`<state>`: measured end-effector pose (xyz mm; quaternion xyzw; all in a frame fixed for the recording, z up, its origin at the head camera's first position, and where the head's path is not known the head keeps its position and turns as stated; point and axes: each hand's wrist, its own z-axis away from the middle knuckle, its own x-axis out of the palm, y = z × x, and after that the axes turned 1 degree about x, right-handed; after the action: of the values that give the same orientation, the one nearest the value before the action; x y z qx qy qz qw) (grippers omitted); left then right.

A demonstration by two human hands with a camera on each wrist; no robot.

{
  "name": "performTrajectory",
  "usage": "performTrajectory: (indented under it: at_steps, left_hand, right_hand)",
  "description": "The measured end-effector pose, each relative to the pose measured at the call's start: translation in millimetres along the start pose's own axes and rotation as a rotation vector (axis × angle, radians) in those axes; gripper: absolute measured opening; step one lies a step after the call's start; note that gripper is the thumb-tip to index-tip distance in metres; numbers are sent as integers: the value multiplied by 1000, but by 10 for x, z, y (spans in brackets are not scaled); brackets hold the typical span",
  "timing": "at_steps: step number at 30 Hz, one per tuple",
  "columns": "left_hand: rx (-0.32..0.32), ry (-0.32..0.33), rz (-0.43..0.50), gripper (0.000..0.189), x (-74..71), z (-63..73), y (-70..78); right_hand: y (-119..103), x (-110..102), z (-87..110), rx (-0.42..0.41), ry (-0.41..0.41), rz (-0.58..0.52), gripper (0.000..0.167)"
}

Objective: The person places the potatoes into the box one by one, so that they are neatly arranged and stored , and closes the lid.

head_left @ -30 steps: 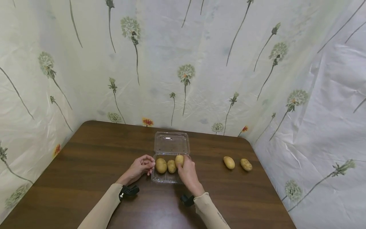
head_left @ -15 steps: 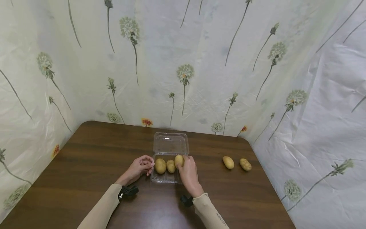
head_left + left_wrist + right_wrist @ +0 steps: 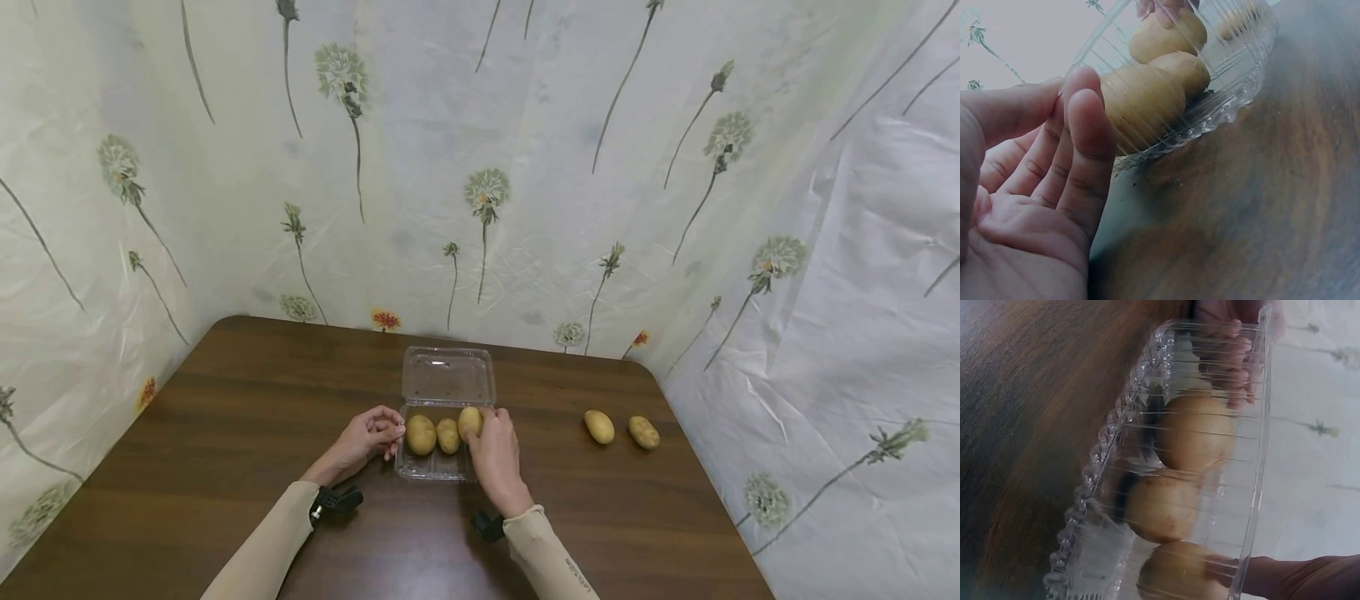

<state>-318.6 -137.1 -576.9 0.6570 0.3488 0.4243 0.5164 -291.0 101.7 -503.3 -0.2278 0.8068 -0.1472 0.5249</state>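
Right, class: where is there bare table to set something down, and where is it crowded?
Bare: the table left of the left hand, and the strip between the right hand and the two loose potatoes. Crowded: the clear container, with three potatoes and a hand at each end.

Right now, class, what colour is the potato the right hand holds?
Pale yellow; the potato in the right hand shows best in the head view.

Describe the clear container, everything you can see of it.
The clear container looks like thin plastic, with ribbed sides and a lid open at the far edge. It sits upright on the brown table. The left hand pinches its left rim. Two potatoes lie inside; the right hand holds a third potato at its right end.
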Motion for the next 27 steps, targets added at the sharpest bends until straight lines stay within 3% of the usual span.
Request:
performTrajectory:
  at_steps: [4, 17, 27]
  left_hand:
    - [1, 1, 4, 23, 6, 5, 5]
    - [3, 13, -4, 24, 10, -1, -5]
    - [-2, 12, 8, 23, 9, 4, -2]
  right_hand:
    - [28, 24, 5, -21, 15, 50, 34]
    - [66, 51, 12, -43, 29, 28, 34]
    - [76, 59, -16, -74, 34, 99, 29]
